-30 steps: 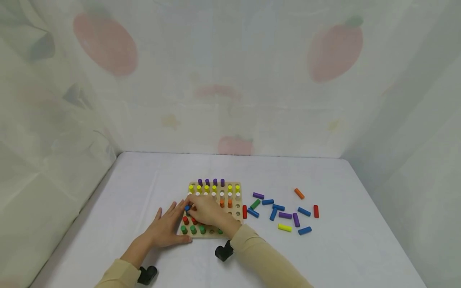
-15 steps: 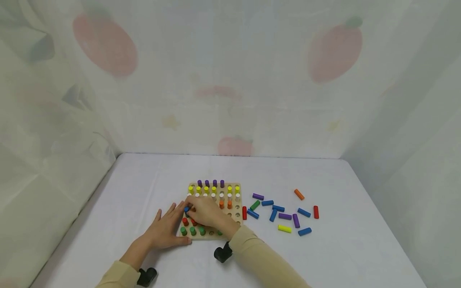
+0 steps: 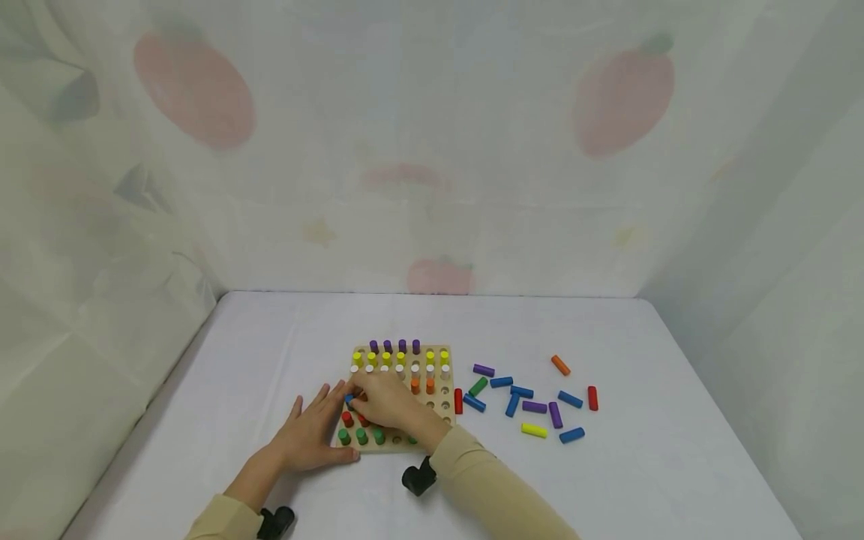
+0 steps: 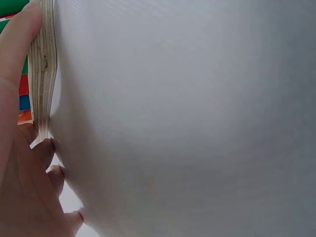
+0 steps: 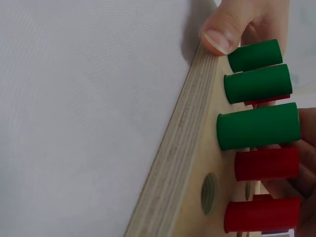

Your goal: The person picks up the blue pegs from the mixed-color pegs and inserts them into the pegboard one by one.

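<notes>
A wooden pegboard (image 3: 442,409) lies on the table, with upright coloured pegs in its holes. At its left side my right hand (image 3: 388,399) pinches a blue peg (image 3: 349,399), whose lower part is hidden in the head view. My left hand (image 3: 307,435) rests along the board's left edge, fingers straight and spread. Its thumb (image 5: 219,39) touches the front corner, beside green pegs (image 5: 259,126) in the right wrist view. Red pegs (image 5: 266,164) stand one row behind them. The left wrist view has the board's layered edge (image 4: 43,69) beside the fingers.
Right of the board lie loose pegs: several blue pegs (image 3: 570,399), purple pegs (image 3: 535,407), red pegs (image 3: 592,398), a green peg (image 3: 478,386), a yellow peg (image 3: 534,430) and an orange peg (image 3: 560,365). Printed white sheeting (image 3: 432,150) surrounds the table.
Both hands stay at about the same places on the board, the right still with the blue peg. The head view has shifted slightly.
</notes>
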### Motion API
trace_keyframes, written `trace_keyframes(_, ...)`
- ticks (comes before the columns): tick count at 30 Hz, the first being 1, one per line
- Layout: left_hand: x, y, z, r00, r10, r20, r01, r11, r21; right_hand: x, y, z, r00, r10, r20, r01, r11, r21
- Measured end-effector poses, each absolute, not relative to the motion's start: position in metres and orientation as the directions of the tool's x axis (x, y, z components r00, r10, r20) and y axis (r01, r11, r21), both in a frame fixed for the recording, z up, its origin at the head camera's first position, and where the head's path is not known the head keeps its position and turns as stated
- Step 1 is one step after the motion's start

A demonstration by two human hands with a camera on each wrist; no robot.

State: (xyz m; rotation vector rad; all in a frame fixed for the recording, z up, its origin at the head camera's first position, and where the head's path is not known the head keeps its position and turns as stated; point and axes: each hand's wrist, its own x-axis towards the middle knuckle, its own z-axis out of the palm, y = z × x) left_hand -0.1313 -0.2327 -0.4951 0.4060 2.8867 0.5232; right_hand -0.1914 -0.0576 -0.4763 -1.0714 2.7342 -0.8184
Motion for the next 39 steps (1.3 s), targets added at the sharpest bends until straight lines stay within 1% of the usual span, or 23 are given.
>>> trace_keyframes(6,-0.132,-0.233,-0.496,-0.947,0.295,-0.130,0.231,0.903,0.363,-0.191,-0.056,-0.475,-0.730,-0.671,0.133,-0.634,0.591,-0.499)
trace_keyframes(9,-0.132,-0.234,-0.496,-0.946,0.294,-0.134,0.230,0.904,0.361,-0.189,-0.054,-0.473,-0.727,-0.674,0.132,-0.633,0.583,-0.509)
trace_keyframes(18,-0.132,-0.234,-0.496,-0.946,0.293,-0.136,0.227,0.903,0.366,-0.183,-0.045,-0.453,-0.759,-0.645,0.085,-0.545,0.560,-0.623)
trace_keyframes(21,-0.132,-0.234,-0.495,-0.946,0.294,-0.135,0.227,0.901,0.371,-0.181,-0.040,-0.449,-0.759,-0.644,0.094,-0.546,0.552,-0.630)
trace_keyframes(24,-0.132,-0.234,-0.495,-0.946,0.296,-0.133,0.229,0.900,0.370,-0.179,-0.035,-0.445,-0.759,-0.641,0.118,-0.565,0.557,-0.608)
trace_keyframes(30,-0.132,-0.233,-0.496,-0.946,0.295,-0.132,0.228,0.900,0.371,-0.177,-0.020,-0.438,-0.737,-0.643,0.207,-0.635,0.557,-0.535)
trace_keyframes(35,-0.132,-0.233,-0.496,-0.948,0.288,-0.136,0.223,0.904,0.365,-0.178,-0.008,-0.434,-0.727,-0.641,0.246,-0.666,0.573,-0.477)
trace_keyframes(39,-0.132,-0.232,-0.495,-0.948,0.287,-0.137,0.220,0.904,0.366,-0.180,0.003,-0.433,-0.715,-0.641,0.278,-0.686,0.569,-0.454)
